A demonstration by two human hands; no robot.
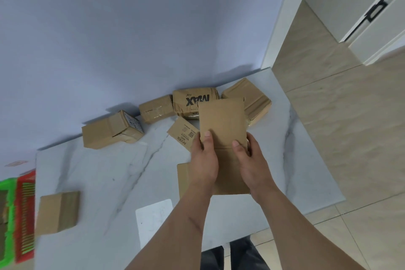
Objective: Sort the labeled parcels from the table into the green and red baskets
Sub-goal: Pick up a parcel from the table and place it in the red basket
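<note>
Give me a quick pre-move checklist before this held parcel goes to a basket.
1. Grip: left hand and right hand both hold the held parcel, thumbs on top: ok.
2. Label on it readable: only plain cardboard faces the camera: cannot tell.
3. Lifted off the table: cannot tell.
4. Baskets located: green basket and red basket at far left edge, partly cut off: ok.
5. Path left: corner parcel sits near the baskets: not ok.
</note>
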